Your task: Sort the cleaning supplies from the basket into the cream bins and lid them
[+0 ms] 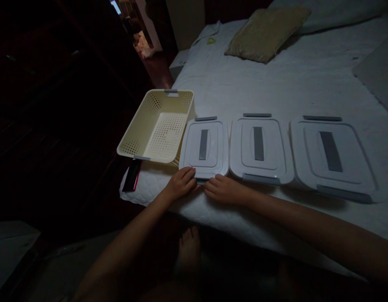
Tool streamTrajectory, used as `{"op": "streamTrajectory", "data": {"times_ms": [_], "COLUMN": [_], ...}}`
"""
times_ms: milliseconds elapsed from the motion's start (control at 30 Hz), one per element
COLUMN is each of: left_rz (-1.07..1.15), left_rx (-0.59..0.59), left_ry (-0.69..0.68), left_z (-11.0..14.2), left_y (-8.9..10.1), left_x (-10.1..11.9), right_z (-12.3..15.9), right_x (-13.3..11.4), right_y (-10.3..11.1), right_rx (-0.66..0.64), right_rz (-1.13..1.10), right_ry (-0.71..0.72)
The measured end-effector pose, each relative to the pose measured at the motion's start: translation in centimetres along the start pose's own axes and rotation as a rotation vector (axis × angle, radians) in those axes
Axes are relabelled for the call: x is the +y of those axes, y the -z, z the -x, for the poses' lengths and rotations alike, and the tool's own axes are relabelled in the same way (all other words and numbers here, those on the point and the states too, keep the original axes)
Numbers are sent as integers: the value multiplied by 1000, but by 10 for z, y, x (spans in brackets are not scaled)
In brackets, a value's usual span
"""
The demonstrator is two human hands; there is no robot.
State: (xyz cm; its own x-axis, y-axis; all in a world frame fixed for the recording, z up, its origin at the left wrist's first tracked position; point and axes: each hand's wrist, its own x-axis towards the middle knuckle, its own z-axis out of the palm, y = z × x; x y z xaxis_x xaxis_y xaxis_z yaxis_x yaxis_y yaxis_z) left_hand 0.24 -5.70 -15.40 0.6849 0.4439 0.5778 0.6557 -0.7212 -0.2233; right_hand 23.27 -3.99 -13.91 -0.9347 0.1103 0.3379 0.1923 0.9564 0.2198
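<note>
Three lidded storage boxes stand in a row on the bed, each white with a grey lid handle and grey latches. At the front edge of the left storage box (214,147), my left hand (182,183) curls its fingers over the lid's corner side. Close beside it, my right hand (223,190) grips the same front edge with bent fingers. Between and under the fingers, the grey front latch (200,181) is partly hidden. The middle storage box (275,151) and the right storage box (311,155) have their lids on, and neither hand touches them.
A cream perforated basket (164,128) stands left of the boxes. A dark phone-like object with a red edge (131,176) lies at the corner of the bed (169,193). Farther back is a beige cushion (266,33). My bare foot (189,247) shows below the bed's edge.
</note>
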Motion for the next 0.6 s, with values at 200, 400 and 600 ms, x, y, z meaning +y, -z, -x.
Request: {"op": "streamTrajectory", "data": {"times_ms": [200,400,600], "left_rz": [93,73,157], "left_rx": [-2,-79,-129], "left_ry": [59,118,141], "left_z": [-12,-20,-10], "left_y": [5,-5,-19], "left_x": [-7,-18,-22], "right_z": [-11,-52,-83], "right_x": [48,138,197], "right_y": [21,8,-26], "right_rx": [122,97,-9], "right_rz": [-95,-247,-327], "right_ry": [-239,-753,-982]}}
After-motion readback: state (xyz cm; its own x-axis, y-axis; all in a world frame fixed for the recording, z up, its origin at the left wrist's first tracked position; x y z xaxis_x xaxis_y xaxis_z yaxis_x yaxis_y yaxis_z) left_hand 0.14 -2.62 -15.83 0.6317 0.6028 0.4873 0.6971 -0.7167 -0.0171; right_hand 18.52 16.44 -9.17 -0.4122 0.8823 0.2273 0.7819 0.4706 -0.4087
